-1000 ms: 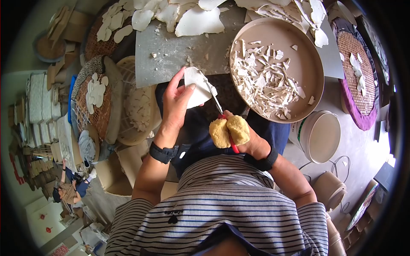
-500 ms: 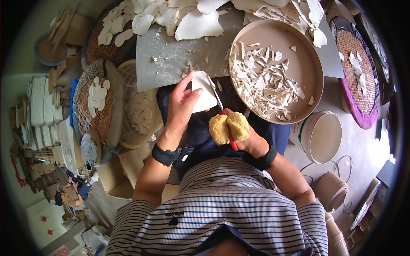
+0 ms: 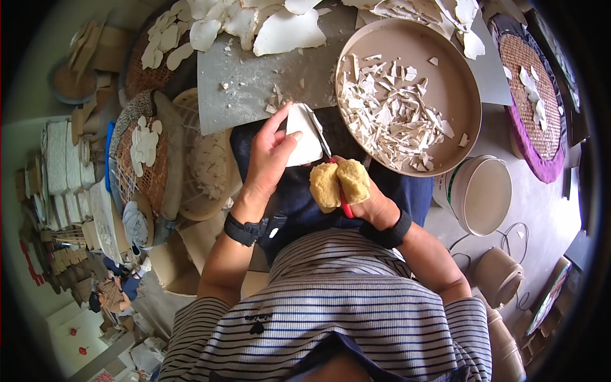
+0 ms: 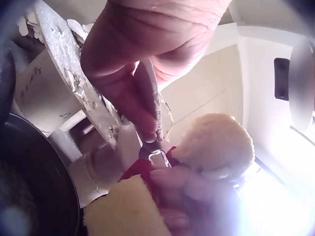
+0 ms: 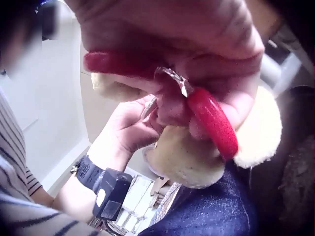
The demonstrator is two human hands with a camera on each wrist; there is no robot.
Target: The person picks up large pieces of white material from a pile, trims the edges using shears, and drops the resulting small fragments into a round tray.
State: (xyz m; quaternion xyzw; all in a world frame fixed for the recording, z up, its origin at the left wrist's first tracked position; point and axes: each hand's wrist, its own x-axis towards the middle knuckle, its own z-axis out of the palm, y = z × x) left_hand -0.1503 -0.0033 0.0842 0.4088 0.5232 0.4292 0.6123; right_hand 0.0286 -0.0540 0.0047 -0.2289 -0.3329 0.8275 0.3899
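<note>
The left hand (image 3: pixel 267 156) is pinching a flat white piece (image 3: pixel 303 141) between thumb and fingers, over the person's lap (image 3: pixel 293 198) and near the edge of the grey table (image 3: pixel 254 95). The right hand (image 3: pixel 374 205) is gripping red-handled scissors (image 5: pixel 214 122), whose blades are lying along the piece's right edge. Yellow sponge pads (image 3: pixel 325 187) are bulging around the handles. Beside the hands, a round tray (image 3: pixel 455 95) is holding white shards (image 3: pixel 394 124), while larger white pieces (image 3: pixel 289 33) are lying at the table's far side

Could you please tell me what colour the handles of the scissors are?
The handles are red, showing best in the right wrist view.
</note>
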